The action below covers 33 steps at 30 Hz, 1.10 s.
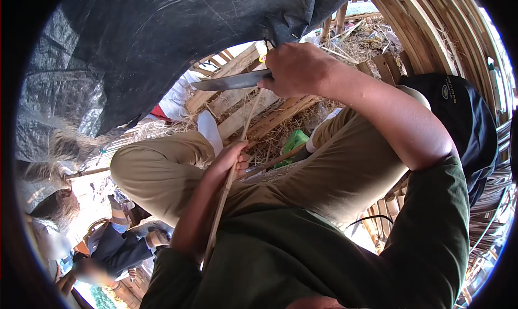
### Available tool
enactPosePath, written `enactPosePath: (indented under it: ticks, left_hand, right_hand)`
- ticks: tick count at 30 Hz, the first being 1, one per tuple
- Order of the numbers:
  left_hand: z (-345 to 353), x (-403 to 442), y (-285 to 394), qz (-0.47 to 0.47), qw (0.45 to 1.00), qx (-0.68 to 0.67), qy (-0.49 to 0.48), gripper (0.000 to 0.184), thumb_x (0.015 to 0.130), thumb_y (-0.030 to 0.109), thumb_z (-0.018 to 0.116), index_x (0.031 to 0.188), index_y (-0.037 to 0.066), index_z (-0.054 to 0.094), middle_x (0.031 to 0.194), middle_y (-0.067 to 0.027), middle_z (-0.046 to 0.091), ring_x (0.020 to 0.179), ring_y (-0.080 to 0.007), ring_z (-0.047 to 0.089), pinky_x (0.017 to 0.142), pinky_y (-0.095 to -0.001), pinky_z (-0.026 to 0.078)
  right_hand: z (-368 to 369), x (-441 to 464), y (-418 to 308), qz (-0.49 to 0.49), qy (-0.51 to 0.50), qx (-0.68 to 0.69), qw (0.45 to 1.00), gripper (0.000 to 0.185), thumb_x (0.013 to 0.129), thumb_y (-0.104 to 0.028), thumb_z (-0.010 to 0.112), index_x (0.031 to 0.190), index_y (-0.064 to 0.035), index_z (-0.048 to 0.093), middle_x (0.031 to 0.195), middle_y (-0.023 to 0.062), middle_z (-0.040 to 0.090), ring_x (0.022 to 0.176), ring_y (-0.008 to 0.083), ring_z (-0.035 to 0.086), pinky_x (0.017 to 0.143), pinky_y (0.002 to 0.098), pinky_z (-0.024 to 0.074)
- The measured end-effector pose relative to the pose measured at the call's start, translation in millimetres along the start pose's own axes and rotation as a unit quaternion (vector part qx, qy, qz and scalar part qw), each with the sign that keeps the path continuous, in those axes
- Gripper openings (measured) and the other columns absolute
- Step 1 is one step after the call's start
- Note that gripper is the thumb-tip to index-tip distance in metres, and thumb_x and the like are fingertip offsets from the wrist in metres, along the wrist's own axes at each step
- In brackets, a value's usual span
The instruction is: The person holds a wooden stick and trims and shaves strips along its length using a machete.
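Observation:
My right hand (299,69) is closed round the handle of a knife, which the fingers hide. Its long grey blade (232,82) points left, close to the upper end of a thin pale strip of wood or bamboo (222,201). Lower down, the fingers of my left hand (229,159) are wrapped round that strip. The strip runs from near the blade, through the left fist and down along my left forearm to my chest. I cannot tell whether the blade touches it.
A dark tarp (162,34) hangs above at the left. Beyond my crossed legs lie wooden planks (237,117), straw and a green plastic piece (294,145). A black bag (458,104) rests by slatted wood (431,28) at right. Another person (116,255) sits lower left.

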<state>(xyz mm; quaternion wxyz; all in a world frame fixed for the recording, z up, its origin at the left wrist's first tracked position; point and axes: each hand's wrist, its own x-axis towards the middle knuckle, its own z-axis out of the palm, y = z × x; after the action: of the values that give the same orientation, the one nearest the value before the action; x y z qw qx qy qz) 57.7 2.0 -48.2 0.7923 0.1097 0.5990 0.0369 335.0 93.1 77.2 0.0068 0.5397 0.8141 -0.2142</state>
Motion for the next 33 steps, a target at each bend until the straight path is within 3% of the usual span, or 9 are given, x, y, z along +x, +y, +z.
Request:
enactPosePath:
  ticks: [14, 17, 20, 24, 27, 28, 31, 33]
  left_hand:
    - [-39.2, 32.9, -4.9, 0.049, 0.997, -0.053, -0.033, 0.020, 0.100, 0.033, 0.051, 0.106, 0.014, 0.051, 0.060, 0.0084, 0.035, 0.043, -0.0039, 0.033, 0.034, -0.0215, 0.025]
    - [-39.8, 32.5, -6.8, 0.050, 0.996, -0.067, -0.040, 0.019, 0.099, 0.032, 0.052, 0.102, 0.013, 0.052, 0.059, 0.0084, 0.034, 0.043, -0.0037, 0.032, 0.033, -0.0209, 0.025]
    - [-35.5, 32.4, -6.2, 0.054, 0.992, -0.094, -0.064, 0.018, 0.097, 0.031, 0.054, 0.093, 0.013, 0.049, 0.057, 0.0083, 0.034, 0.042, -0.0040, 0.032, 0.033, -0.0212, 0.025]
    - [-32.1, 31.2, -1.2, 0.055, 0.989, -0.103, -0.094, 0.019, 0.093, 0.025, 0.056, 0.083, 0.015, 0.043, 0.054, 0.0082, 0.035, 0.042, -0.0042, 0.033, 0.033, -0.0213, 0.025]
    - [-33.7, 25.6, 3.3, 0.041, 0.984, -0.131, -0.112, 0.019, 0.090, 0.022, 0.055, 0.079, 0.016, 0.040, 0.054, 0.0086, 0.034, 0.042, -0.0040, 0.033, 0.034, -0.0217, 0.026]
    - [-34.7, 27.4, 3.0, 0.034, 0.986, -0.124, -0.107, 0.021, 0.090, 0.023, 0.055, 0.078, 0.016, 0.039, 0.054, 0.0086, 0.034, 0.042, -0.0041, 0.032, 0.034, -0.0219, 0.026]
    - [-37.3, 34.2, 2.9, 0.011, 0.986, -0.114, -0.123, 0.024, 0.089, 0.026, 0.055, 0.076, 0.017, 0.038, 0.053, 0.0087, 0.032, 0.042, -0.0049, 0.031, 0.035, -0.0225, 0.026]
    - [-38.9, 38.2, 5.2, -0.005, 0.978, -0.119, -0.170, 0.023, 0.089, 0.029, 0.055, 0.077, 0.016, 0.039, 0.053, 0.0086, 0.032, 0.042, -0.0057, 0.029, 0.035, -0.0230, 0.026]
  right_hand:
    - [37.1, 25.2, 5.6, 0.019, -0.090, 0.000, 0.996, 0.051, 0.089, -0.048, 0.066, 0.082, 0.0021, 0.071, 0.076, 0.0205, 0.069, 0.075, 0.0356, 0.069, 0.075, 0.0451, 0.0537]
    - [62.6, 36.2, 14.0, 0.002, -0.101, 0.033, 0.994, 0.051, 0.089, -0.047, 0.066, 0.091, 0.0036, 0.070, 0.068, 0.0154, 0.066, 0.064, 0.0287, 0.068, 0.063, 0.0419, 0.0541]
    - [66.1, 33.1, -7.1, 0.145, -0.252, 0.223, 0.931, 0.047, 0.091, -0.042, 0.065, 0.102, 0.0036, 0.066, 0.060, 0.0075, 0.060, 0.050, 0.0189, 0.060, 0.048, 0.0356, 0.0495]
    - [109.9, 36.4, -18.7, 0.175, -0.258, 0.295, 0.903, 0.037, 0.091, -0.033, 0.060, 0.099, 0.0032, 0.064, 0.062, 0.0073, 0.059, 0.050, 0.0171, 0.058, 0.048, 0.0371, 0.0463]
    - [142.1, 40.0, -10.5, 0.097, -0.248, 0.283, 0.922, 0.037, 0.092, -0.033, 0.059, 0.099, 0.0030, 0.064, 0.063, 0.0085, 0.060, 0.051, 0.0193, 0.058, 0.051, 0.0373, 0.0476]
    - [146.6, 42.0, -6.8, 0.095, -0.257, 0.306, 0.912, 0.039, 0.086, -0.033, 0.068, 0.101, 0.0029, 0.064, 0.067, 0.0105, 0.062, 0.053, 0.0203, 0.060, 0.054, 0.0376, 0.0488]
    - [189.1, 48.2, 23.6, -0.102, -0.102, 0.211, 0.967, 0.039, 0.077, -0.026, 0.075, 0.100, 0.0031, 0.064, 0.070, 0.0122, 0.063, 0.055, 0.0218, 0.063, 0.054, 0.0358, 0.0495]
    - [193.5, 50.2, 29.9, -0.070, -0.129, 0.236, 0.961, 0.038, 0.072, -0.023, 0.076, 0.097, 0.0036, 0.063, 0.072, 0.0137, 0.064, 0.057, 0.0231, 0.064, 0.056, 0.0368, 0.0505]
